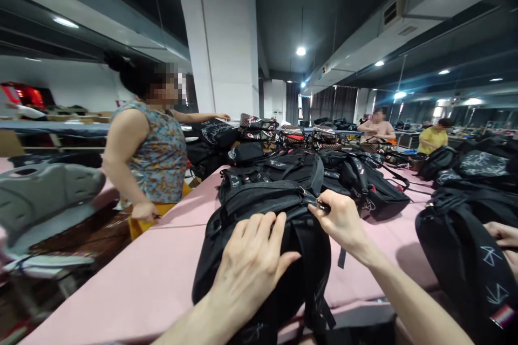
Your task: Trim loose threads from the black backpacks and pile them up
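A black backpack (pixel 279 259) lies on the pink tabletop in front of me, its straps hanging toward the near edge. My left hand (pixel 253 253) rests flat on it, fingers stretched forward and thumb spread. Beside the backpack's upper right edge, my right hand (pixel 338 218) is closed around small thread snips (pixel 313 200) with dark handles. Their tip points left at the black fabric near the top seam. The fine detail at the tip is too small to make out.
More black bags (pixel 279 167) are heaped beyond, with patterned bags (pixel 259 128) behind them. At right another person's hand (pixel 504 240) touches a black backpack (pixel 453 237). On the left stands a person in a floral top (pixel 157 151) near a grey chair (pixel 52 188). The pink table (pixel 133 285) extends leftward.
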### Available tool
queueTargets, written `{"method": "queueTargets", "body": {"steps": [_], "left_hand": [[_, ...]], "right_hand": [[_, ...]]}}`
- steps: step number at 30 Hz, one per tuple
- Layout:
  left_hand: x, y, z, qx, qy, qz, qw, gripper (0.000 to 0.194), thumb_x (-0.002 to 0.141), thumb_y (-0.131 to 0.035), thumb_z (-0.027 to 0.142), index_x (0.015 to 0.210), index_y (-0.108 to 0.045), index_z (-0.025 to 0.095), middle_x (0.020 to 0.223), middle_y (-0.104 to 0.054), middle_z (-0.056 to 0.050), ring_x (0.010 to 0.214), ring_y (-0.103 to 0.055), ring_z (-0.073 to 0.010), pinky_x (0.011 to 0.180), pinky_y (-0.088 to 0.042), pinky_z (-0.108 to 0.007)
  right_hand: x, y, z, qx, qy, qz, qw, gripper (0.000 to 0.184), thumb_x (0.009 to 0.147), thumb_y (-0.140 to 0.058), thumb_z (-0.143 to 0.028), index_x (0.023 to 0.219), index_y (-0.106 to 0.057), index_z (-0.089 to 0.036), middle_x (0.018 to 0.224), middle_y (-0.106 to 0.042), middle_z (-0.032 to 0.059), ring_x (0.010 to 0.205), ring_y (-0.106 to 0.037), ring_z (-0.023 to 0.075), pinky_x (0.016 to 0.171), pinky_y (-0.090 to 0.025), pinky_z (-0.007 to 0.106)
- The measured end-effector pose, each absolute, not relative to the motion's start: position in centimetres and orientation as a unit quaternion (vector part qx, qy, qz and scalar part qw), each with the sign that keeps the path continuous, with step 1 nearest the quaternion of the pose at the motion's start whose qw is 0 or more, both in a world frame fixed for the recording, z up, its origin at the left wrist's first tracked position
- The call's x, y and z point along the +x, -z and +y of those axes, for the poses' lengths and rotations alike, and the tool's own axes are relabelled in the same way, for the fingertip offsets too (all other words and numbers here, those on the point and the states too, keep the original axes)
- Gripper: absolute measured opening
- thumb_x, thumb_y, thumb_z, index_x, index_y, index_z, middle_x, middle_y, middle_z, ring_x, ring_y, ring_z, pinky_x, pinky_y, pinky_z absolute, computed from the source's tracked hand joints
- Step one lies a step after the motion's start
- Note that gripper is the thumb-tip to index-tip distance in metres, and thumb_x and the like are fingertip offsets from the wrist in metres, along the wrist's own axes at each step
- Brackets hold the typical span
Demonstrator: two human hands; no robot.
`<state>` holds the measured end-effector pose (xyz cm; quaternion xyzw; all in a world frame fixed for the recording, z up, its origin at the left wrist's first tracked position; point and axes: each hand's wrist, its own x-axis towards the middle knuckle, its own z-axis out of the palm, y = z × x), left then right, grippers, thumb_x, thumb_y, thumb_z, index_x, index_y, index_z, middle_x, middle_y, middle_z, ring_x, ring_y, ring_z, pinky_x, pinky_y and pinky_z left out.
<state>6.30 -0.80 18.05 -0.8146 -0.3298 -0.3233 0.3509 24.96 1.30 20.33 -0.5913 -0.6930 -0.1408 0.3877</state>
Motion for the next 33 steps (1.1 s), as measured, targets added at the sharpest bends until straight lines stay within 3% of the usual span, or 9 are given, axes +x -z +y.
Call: {"method": "queueTargets", "body": {"steps": [4, 9, 12, 15, 18, 21, 26, 29, 33], "left_hand": [[5.6, -17.9, -0.9, -0.823, 0.352, -0.282, 0.345, 0.035, 0.081, -0.053, 0.032, 0.106, -0.058, 0.008, 0.091, -0.063, -0.014, 0.084, -0.058, -0.0251, 0.073, -0.049, -0.037], [4.3, -17.3, -1.4, -0.833, 0.365, -0.26, 0.325, 0.033, 0.08, -0.05, 0.026, 0.11, -0.054, 0.011, 0.113, -0.058, -0.017, 0.112, -0.05, -0.0283, 0.087, -0.048, -0.039], [4.2, -17.2, -1.2, -0.841, 0.332, -0.279, 0.323, 0.044, 0.076, -0.056, 0.031, 0.113, -0.051, 0.008, 0.127, -0.049, -0.022, 0.118, -0.045, -0.0339, 0.09, -0.046, -0.045], [3.8, -18.3, -0.4, -0.848, 0.281, -0.353, 0.278, 0.053, 0.071, -0.062, 0.039, 0.113, -0.049, 0.01, 0.132, -0.044, -0.025, 0.112, -0.05, -0.0373, 0.083, -0.047, -0.048], [2.9, -20.6, 0.7, -0.871, 0.198, -0.421, 0.159, 0.052, 0.072, -0.058, 0.042, 0.114, -0.047, 0.014, 0.123, -0.053, -0.021, 0.092, -0.061, -0.0316, 0.074, -0.05, -0.043], [2.1, -22.4, 1.4, -0.89, 0.135, -0.432, 0.062, 0.047, 0.071, -0.053, 0.038, 0.112, -0.047, 0.016, 0.097, -0.065, -0.012, 0.077, -0.064, -0.0283, 0.066, -0.049, -0.038], [2.1, -22.3, 0.9, -0.91, 0.123, -0.391, 0.06, 0.031, 0.07, -0.051, 0.035, 0.096, -0.054, 0.019, 0.107, -0.059, -0.011, 0.075, -0.062, -0.026, 0.064, -0.047, -0.037], [2.0, -21.1, 0.2, -0.907, 0.131, -0.394, 0.076, 0.023, 0.072, -0.052, 0.034, 0.087, -0.055, 0.018, 0.095, -0.062, -0.009, 0.072, -0.061, -0.0262, 0.062, -0.047, -0.038], [1.4, -19.9, -0.8, -0.91, 0.167, -0.369, 0.092, 0.016, 0.076, -0.054, 0.031, 0.085, -0.056, 0.018, 0.084, -0.062, -0.007, 0.079, -0.058, -0.0258, 0.071, -0.046, -0.04]], "right_hand": [[25.0, -21.3, 2.5, -0.617, 0.142, -0.688, 0.354, 0.011, 0.076, -0.051, -0.016, 0.069, -0.059, -0.017, 0.068, -0.062, 0.0031, 0.06, -0.055, 0.0142, 0.054, -0.03, 0.024], [25.3, -23.0, 4.2, -0.5, -0.066, -0.738, 0.448, 0.023, 0.076, -0.059, -0.037, 0.086, -0.065, -0.018, 0.084, -0.067, 0.0025, 0.076, -0.059, 0.016, 0.065, -0.04, 0.024], [23.9, -23.8, 5.0, -0.441, -0.161, -0.763, 0.445, 0.03, 0.076, -0.058, -0.042, 0.087, -0.068, -0.016, 0.085, -0.067, 0.0028, 0.079, -0.059, 0.0168, 0.069, -0.041, 0.025], [22.3, -23.8, 5.5, -0.43, -0.242, -0.7, 0.516, 0.037, 0.075, -0.056, -0.048, 0.073, -0.067, -0.013, 0.068, -0.063, 0.002, 0.063, -0.054, 0.0131, 0.058, -0.038, 0.023], [21.7, -23.7, 5.5, -0.427, -0.27, -0.617, 0.603, 0.036, 0.071, -0.059, -0.048, 0.07, -0.065, -0.012, 0.06, -0.057, 0.0006, 0.052, -0.046, 0.0093, 0.05, -0.033, 0.022], [21.8, -24.3, 5.6, -0.438, -0.297, -0.672, 0.518, 0.032, 0.068, -0.063, -0.042, 0.079, -0.068, -0.012, 0.057, -0.056, -0.0013, 0.051, -0.044, 0.0085, 0.05, -0.033, 0.021], [20.4, -25.0, 7.3, -0.412, -0.24, -0.814, 0.332, 0.033, 0.066, -0.066, -0.032, 0.094, -0.069, -0.015, 0.075, -0.063, -0.0011, 0.068, -0.052, 0.0122, 0.062, -0.038, 0.022], [18.8, -24.2, 9.3, -0.399, -0.211, -0.838, 0.307, 0.021, 0.072, -0.058, -0.031, 0.076, -0.068, -0.013, 0.065, -0.057, -0.0028, 0.062, -0.048, 0.0103, 0.058, -0.035, 0.021], [17.6, -23.0, 11.6, -0.46, -0.223, -0.798, 0.319, 0.035, 0.074, -0.052, -0.044, 0.055, -0.051, -0.014, 0.048, -0.036, -0.0061, 0.047, -0.029, 0.0061, 0.045, -0.022, 0.02]]}}
